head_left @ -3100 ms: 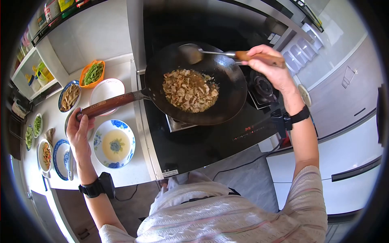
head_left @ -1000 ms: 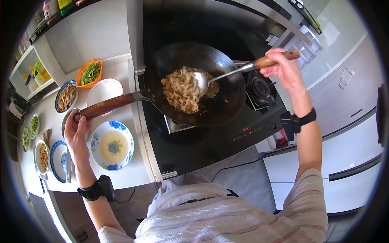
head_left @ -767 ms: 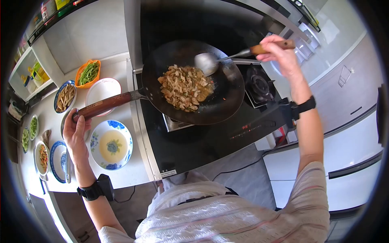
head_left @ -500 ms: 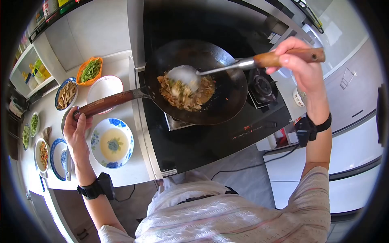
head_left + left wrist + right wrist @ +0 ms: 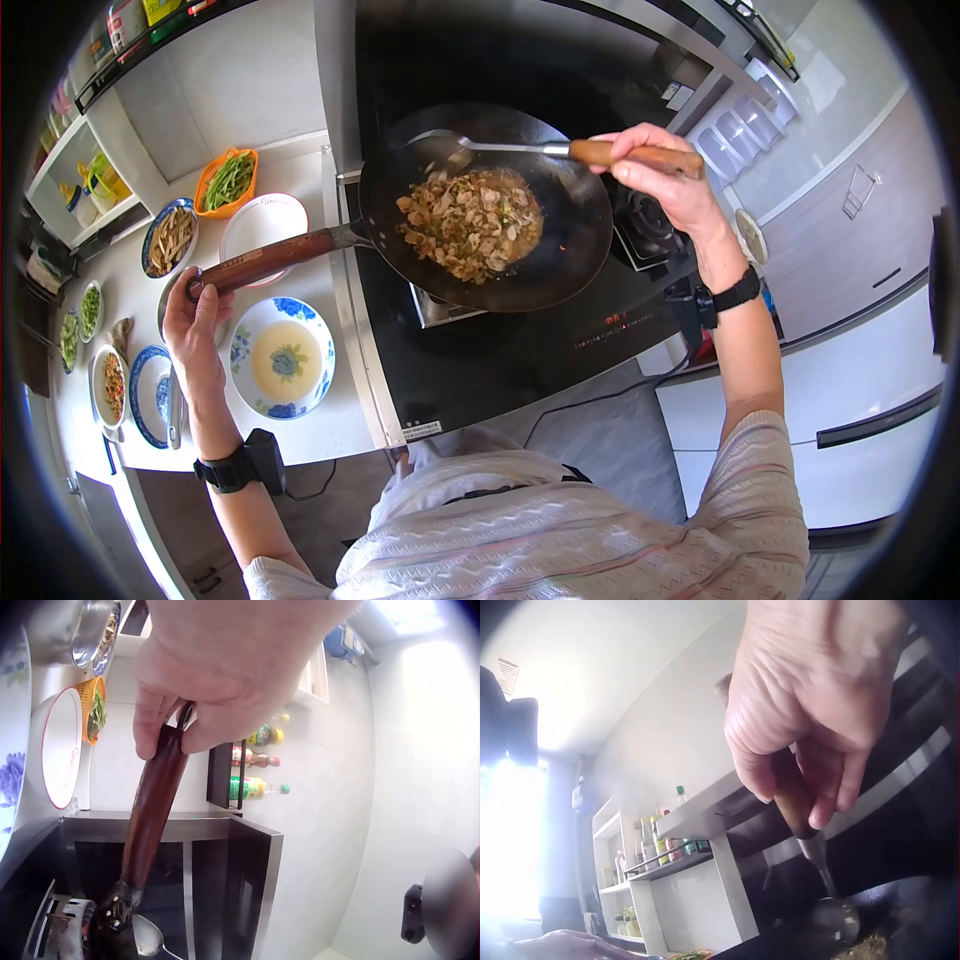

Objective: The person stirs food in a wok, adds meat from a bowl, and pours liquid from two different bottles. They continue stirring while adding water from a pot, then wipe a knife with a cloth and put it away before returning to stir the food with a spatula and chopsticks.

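A dark wok sits over the left burner, with browned sliced meat heaped in its middle. My left hand grips the end of its long wooden handle; in the left wrist view thumb and fingers close round that end. In my right hand is a cooking ladle, held by its wooden handle beyond the wok's right rim. The ladle's bowl hangs near the wok's far left wall, above the meat, and looks blurred. In the right wrist view the ladle's bowl hovers beside the food.
On the left counter stand a flowered bowl of pale liquid, a red-rimmed white bowl, an orange basket of green strips and several small dishes. A second burner lies right of the wok. Bottles line a shelf.
The ladle has repeatedly swept across the meat and lifted off, now ending at the wok's far left. The meat is turned over and heaped differently. My left hand keeps holding the wok handle.
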Available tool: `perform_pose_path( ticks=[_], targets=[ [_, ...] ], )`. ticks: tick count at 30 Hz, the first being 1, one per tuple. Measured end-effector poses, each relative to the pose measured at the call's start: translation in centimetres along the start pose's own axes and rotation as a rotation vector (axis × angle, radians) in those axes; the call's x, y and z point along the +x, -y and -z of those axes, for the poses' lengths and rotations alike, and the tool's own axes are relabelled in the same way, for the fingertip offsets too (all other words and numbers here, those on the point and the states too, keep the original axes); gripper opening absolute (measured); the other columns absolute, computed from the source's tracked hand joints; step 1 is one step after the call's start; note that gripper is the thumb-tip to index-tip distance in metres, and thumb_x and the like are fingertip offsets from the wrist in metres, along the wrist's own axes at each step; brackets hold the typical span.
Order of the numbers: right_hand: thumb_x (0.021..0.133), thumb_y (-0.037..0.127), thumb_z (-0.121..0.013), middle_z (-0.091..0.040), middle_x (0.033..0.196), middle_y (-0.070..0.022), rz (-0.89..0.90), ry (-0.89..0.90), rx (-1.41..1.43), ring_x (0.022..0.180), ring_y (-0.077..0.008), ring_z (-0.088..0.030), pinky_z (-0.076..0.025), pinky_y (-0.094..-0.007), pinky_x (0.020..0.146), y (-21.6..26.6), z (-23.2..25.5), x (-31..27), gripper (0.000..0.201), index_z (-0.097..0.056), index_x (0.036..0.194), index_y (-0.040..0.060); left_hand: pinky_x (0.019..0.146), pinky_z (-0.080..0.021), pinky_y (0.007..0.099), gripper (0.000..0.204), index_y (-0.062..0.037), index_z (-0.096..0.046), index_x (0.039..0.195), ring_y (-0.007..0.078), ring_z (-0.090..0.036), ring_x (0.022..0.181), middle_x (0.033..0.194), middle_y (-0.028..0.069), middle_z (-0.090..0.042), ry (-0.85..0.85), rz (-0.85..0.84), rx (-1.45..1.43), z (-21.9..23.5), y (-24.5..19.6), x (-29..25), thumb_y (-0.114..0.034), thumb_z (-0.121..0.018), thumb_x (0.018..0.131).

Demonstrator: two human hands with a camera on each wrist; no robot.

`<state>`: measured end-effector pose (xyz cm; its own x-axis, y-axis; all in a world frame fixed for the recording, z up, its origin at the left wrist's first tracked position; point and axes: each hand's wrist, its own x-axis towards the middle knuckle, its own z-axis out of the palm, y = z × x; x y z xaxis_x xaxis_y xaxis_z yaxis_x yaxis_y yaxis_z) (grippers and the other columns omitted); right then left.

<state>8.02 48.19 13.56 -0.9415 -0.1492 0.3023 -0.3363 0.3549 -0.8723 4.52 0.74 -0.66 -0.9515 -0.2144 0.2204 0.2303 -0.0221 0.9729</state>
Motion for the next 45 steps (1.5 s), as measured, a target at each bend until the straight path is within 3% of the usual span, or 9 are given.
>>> perform_pose_path(
  ticks=[8, 12, 15, 18, 25, 29, 35, 41, 45],
  targets=[
    [0.072, 0.004, -0.061, -0.063, 0.093, -0.0124, 0.143, 0.239, -0.267, 0.091, -0.0187, -0.059, -0.046, -0.0302, 0.082, 6.8, 0.8, -1.6, 0.009, -0.061, 0.081, 0.0061, 0.067, -0.048, 0.0227, 0.035, 0.0022, -0.047, 0.117, 0.0125, -0.060, 0.074, 0.088, 0.0042, -0.055, -0.011, 0.008, 0.000, -0.1, -0.1, 0.0, -0.009, -0.057, 0.085],
    [0.075, 0.011, -0.062, -0.062, 0.089, -0.0143, 0.202, 0.318, -0.207, 0.075, -0.0185, -0.063, -0.050, -0.0283, 0.073, 9.0, 1.8, 0.2, 0.015, -0.058, 0.086, 0.0008, 0.068, -0.048, 0.0230, 0.035, 0.0022, -0.048, 0.116, 0.0122, -0.059, 0.074, 0.088, 0.0040, -0.055, -0.021, 0.008, 0.014, -0.2, -0.1, 0.0, -0.009, -0.057, 0.085],
    [0.074, 0.011, -0.061, -0.063, 0.090, -0.0152, 0.039, 0.381, -0.229, 0.070, -0.0183, -0.062, -0.051, -0.0295, 0.066, 10.6, 1.2, 1.2, 0.012, -0.057, 0.083, 0.0049, 0.068, -0.048, 0.0231, 0.035, 0.0021, -0.048, 0.116, 0.0119, -0.059, 0.074, 0.088, 0.0039, -0.054, -0.018, 0.000, 0.010, 0.0, 0.1, 0.1, -0.010, -0.057, 0.085],
    [0.075, 0.008, -0.060, -0.063, 0.077, -0.0099, 0.063, 0.282, -0.222, 0.063, -0.0133, -0.062, -0.051, -0.0215, 0.060, 7.7, -0.8, 2.5, 0.012, -0.060, 0.084, 0.0003, 0.068, -0.048, 0.0230, 0.035, 0.0023, -0.048, 0.116, 0.0120, -0.059, 0.074, 0.088, 0.0038, -0.054, -0.019, 0.005, 0.009, 0.1, 0.2, -0.1, -0.010, -0.057, 0.085],
    [0.077, 0.011, -0.060, -0.063, 0.079, -0.0130, -0.006, 0.129, -0.005, 0.060, -0.0165, -0.064, -0.053, -0.0238, 0.058, 7.6, -0.6, 5.2, 0.016, -0.060, 0.087, -0.0001, 0.067, -0.048, 0.0221, 0.035, 0.0025, -0.047, 0.117, 0.0124, -0.059, 0.074, 0.088, 0.0036, -0.054, -0.024, 0.004, 0.010, -0.1, 0.0, -0.1, -0.009, -0.057, 0.085],
    [0.077, 0.011, -0.060, -0.063, 0.080, -0.0115, -0.063, 0.128, -0.193, 0.061, -0.0176, -0.064, -0.055, -0.0259, 0.060, 6.4, -0.6, 5.9, 0.015, -0.060, 0.088, 0.0001, 0.067, -0.048, 0.0222, 0.035, 0.0025, -0.047, 0.116, 0.0124, -0.060, 0.074, 0.088, 0.0036, -0.054, -0.017, -0.007, 0.001, 0.2, 0.3, 0.1, -0.009, -0.057, 0.085],
    [0.077, 0.013, -0.058, -0.061, 0.084, -0.0129, 0.188, 0.632, -0.335, 0.067, -0.0191, -0.064, -0.054, -0.0276, 0.060, 10.6, 3.7, 5.3, 0.015, -0.057, 0.088, 0.0028, 0.068, -0.048, 0.0228, 0.035, 0.0020, -0.048, 0.116, 0.0123, -0.059, 0.074, 0.087, 0.0031, -0.054, 0.007, -0.020, 0.008, 0.1, 0.2, 0.1, -0.009, -0.057, 0.085],
    [0.076, 0.027, -0.062, -0.061, 0.079, -0.0109, -0.228, -0.044, -0.464, 0.058, -0.0154, -0.063, -0.052, -0.0234, 0.052, 9.8, 6.0, 3.2, 0.024, -0.055, 0.087, 0.0067, 0.068, -0.049, 0.0227, 0.035, 0.0016, -0.048, 0.117, 0.0125, -0.060, 0.074, 0.088, 0.0029, -0.054, -0.031, 0.012, 0.022, 0.2, 0.1, -0.1, -0.009, -0.057, 0.085],
    [0.078, 0.024, -0.060, -0.061, 0.079, -0.0101, -0.377, -0.171, -0.501, 0.055, -0.0161, -0.063, -0.052, -0.0232, 0.050, 8.8, 9.1, 3.0, 0.022, -0.055, 0.090, 0.0063, 0.068, -0.048, 0.0220, 0.035, 0.0017, -0.048, 0.117, 0.0124, -0.060, 0.074, 0.089, 0.0029, -0.054, -0.013, 0.001, -0.008, 0.1, 0.2, 0.1, -0.009, -0.057, 0.085]
  ],
)
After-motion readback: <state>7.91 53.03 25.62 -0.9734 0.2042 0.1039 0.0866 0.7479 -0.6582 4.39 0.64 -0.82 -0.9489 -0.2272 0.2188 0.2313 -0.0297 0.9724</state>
